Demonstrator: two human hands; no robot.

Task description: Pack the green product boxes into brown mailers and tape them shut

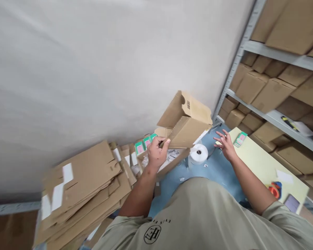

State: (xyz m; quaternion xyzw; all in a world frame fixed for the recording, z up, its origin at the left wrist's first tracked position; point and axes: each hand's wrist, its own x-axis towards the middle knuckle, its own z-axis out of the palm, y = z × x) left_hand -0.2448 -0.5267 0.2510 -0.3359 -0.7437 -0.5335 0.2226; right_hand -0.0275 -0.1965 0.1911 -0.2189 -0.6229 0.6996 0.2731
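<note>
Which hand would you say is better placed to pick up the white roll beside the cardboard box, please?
Probably the right hand: it is open and empty, close beside the white roll, while the left hand is holding the cardboard box.

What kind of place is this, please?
Probably a packing room or small warehouse: metal shelving stacked with cardboard cartons, a pile of flattened cartons, and a carton held in the left hand.
</note>
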